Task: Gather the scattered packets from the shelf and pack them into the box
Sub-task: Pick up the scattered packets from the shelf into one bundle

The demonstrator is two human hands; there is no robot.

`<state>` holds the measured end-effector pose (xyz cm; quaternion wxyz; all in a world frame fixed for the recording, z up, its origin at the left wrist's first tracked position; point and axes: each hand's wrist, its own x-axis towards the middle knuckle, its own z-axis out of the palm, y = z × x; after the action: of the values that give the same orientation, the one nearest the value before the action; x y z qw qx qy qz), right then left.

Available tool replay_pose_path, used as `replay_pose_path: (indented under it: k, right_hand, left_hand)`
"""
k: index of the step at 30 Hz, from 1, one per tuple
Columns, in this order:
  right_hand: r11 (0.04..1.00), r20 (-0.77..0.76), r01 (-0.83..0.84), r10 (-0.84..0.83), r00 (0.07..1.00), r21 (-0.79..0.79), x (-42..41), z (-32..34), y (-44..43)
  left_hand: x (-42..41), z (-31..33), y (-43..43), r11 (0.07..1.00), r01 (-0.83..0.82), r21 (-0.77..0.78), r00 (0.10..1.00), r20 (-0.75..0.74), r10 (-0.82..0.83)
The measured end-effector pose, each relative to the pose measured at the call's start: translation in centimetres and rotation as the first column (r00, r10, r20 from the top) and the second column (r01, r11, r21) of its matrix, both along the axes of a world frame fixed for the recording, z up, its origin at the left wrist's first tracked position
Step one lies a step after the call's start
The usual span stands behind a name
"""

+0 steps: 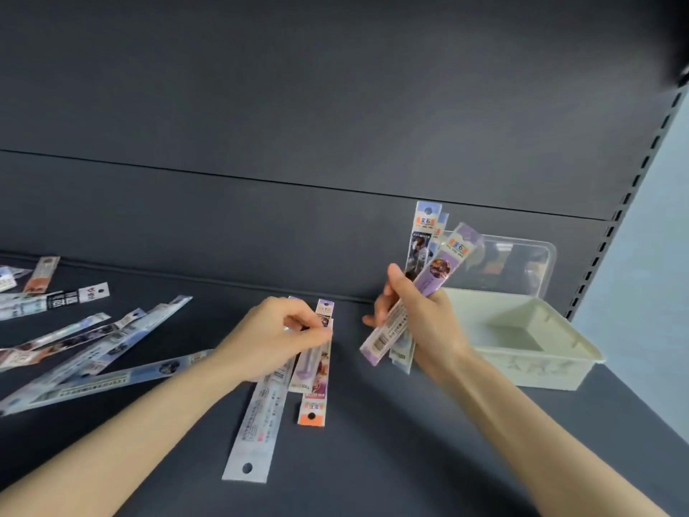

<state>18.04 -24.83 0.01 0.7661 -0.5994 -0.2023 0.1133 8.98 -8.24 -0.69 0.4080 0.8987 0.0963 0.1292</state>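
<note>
Long narrow packets lie on a dark shelf (pixel 373 460). My right hand (pixel 421 319) holds a bunch of packets (pixel 428 270) upright, a purple one in front, just left of the pale box (pixel 537 363). My left hand (pixel 276 333) pinches the top of a purple packet (pixel 309 363) in a small group at the shelf's middle. A white packet (pixel 257 423) and an orange-ended packet (pixel 313 408) lie beside it. Several more packets (pixel 93 352) are scattered at the left.
The box stands at the right against the shelf's back panel (pixel 298 106), its clear lid (pixel 518 266) propped up behind it. A slotted upright (pixel 634 181) runs along the right edge, with a pale wall beyond.
</note>
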Motion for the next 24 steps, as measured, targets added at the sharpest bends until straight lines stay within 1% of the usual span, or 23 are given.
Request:
replay_pose_path:
  k: [1, 2, 3, 4, 6, 7, 9, 10, 13, 16, 20, 24]
  right_hand:
    - [0.999, 0.034, 0.025, -0.024, 0.999, -0.034, 0.2, -0.2, -0.1]
    - [0.996, 0.073, 0.048, -0.042, 0.996, -0.071, 0.2, -0.4, -0.1]
    - [0.992, 0.116, 0.06, -0.047, 0.992, -0.111, 0.2, -0.8, 0.1]
    - [0.985, 0.151, 0.06, -0.036, 0.988, -0.16, 0.0, -1.2, 0.2]
    - [0.965, 0.192, 0.034, 0.018, 0.981, -0.261, -0.4, -2.2, 0.6]
    - [0.957, 0.199, 0.029, 0.031, 0.98, -0.289, -0.5, -2.6, 0.7]
    - [0.954, 0.201, 0.04, 0.022, 0.979, -0.296, -0.7, -2.8, 0.7]
    - [0.958, 0.186, 0.043, 0.011, 0.982, -0.283, -0.6, -2.6, 0.7]
    - [0.968, 0.058, 0.023, -0.009, 0.998, -0.248, -0.4, -2.4, 0.6]
    - [0.96, 0.035, 0.026, -0.017, 0.999, -0.28, -0.6, -2.6, 0.6]
    - [0.952, 0.04, 0.03, -0.018, 0.999, -0.303, -0.5, -2.5, 0.6]
    - [0.953, 0.034, 0.042, -0.033, 0.999, -0.301, -0.3, -2.6, 0.9]
  left_hand:
    - [0.4, -0.1, 0.6, 0.99, -0.041, 0.135, 0.998, -0.046, 0.048]
    - [0.7, -0.4, 1.0, 0.961, -0.063, 0.268, 0.989, -0.109, 0.095]
    - [1.0, -0.7, 1.2, 0.929, -0.065, 0.364, 0.976, -0.17, 0.135]
    - [1.3, -1.0, 1.2, 0.904, -0.053, 0.424, 0.962, -0.221, 0.16]
    - [1.8, -1.6, 1.1, 0.887, -0.032, 0.461, 0.95, -0.261, 0.17]
    - [2.1, -1.8, 1.0, 0.889, -0.028, 0.457, 0.953, -0.256, 0.161]
    - [2.6, -1.9, 0.8, 0.909, -0.022, 0.416, 0.962, -0.239, 0.133]
    - [2.9, -1.7, 0.8, 0.926, -0.029, 0.377, 0.962, -0.242, 0.129]
    - [3.9, -1.0, 0.8, 0.978, -0.057, 0.203, 0.957, -0.268, 0.111]
    - [4.7, -0.9, 0.9, 0.994, -0.054, 0.094, 0.951, -0.3, 0.08]
    - [5.2, -0.8, 1.6, 0.999, -0.048, 0.014, 0.949, -0.313, 0.05]
    - [4.8, -0.7, 1.7, 1.0, -0.001, -0.006, 0.956, -0.293, -0.001]
